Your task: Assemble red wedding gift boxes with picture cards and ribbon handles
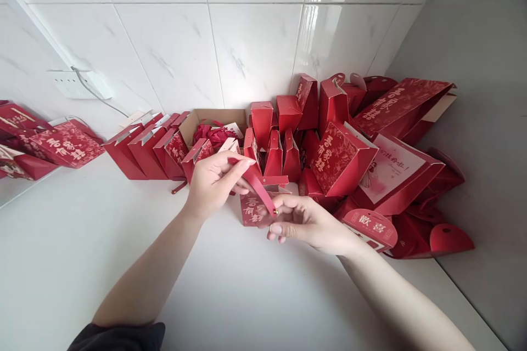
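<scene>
Between my hands a red ribbon (260,191) stretches down to the right, with a small gold bead at its lower end. My left hand (214,182) pinches the ribbon's upper end between thumb and fingers. At the lower end, my right hand (302,222) has its fingers curled close to the gold bead; whether they grip it is hard to tell. Behind and below the hands, a small red box with pale lettering (251,209) rests on the white table, partly covered by my right hand.
An open cardboard box (188,130) holds more red ribbons near the tiled wall (255,49). Red gift boxes (125,153) stand in a row on the left, and a large pile of red boxes (341,156) fills the right. A socket with a cable (78,85) is at upper left.
</scene>
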Tool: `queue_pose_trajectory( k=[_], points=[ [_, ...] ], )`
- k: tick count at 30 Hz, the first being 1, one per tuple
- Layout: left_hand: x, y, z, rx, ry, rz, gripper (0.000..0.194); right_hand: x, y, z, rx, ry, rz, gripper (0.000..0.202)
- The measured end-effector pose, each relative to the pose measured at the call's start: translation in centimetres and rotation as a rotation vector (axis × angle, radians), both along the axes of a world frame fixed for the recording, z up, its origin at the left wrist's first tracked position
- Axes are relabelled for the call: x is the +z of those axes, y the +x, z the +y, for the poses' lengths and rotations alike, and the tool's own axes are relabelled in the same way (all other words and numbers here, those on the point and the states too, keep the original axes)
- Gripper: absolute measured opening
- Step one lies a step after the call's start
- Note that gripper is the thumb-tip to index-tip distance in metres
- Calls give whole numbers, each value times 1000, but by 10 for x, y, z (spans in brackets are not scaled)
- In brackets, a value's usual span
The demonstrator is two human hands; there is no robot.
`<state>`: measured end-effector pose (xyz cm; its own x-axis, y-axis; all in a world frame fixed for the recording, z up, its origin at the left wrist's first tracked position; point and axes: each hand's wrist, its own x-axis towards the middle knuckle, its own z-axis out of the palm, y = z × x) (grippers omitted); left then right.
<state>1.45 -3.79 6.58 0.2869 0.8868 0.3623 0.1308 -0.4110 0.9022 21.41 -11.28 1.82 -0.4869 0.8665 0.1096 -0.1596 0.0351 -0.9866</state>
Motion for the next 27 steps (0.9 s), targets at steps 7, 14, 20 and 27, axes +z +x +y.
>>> queue_pose_trajectory(
  k=[7, 14, 20, 27],
  points=[
    [-11, 1, 10, -42, 223, 260, 25, 5, 15, 1, -116, 57, -161, 22],
    [-6, -9, 27, -264, 318, 539, 38, 9, 30, -2, -83, 406, -719, 18],
    [-20, -5, 35, -294, 69, 846, 33, -11, 20, 4, -73, 394, -967, 11],
    [-28, 2, 34, -327, 37, 833, 27, -2, 24, -1, -290, 542, -1049, 8]
  ],
)
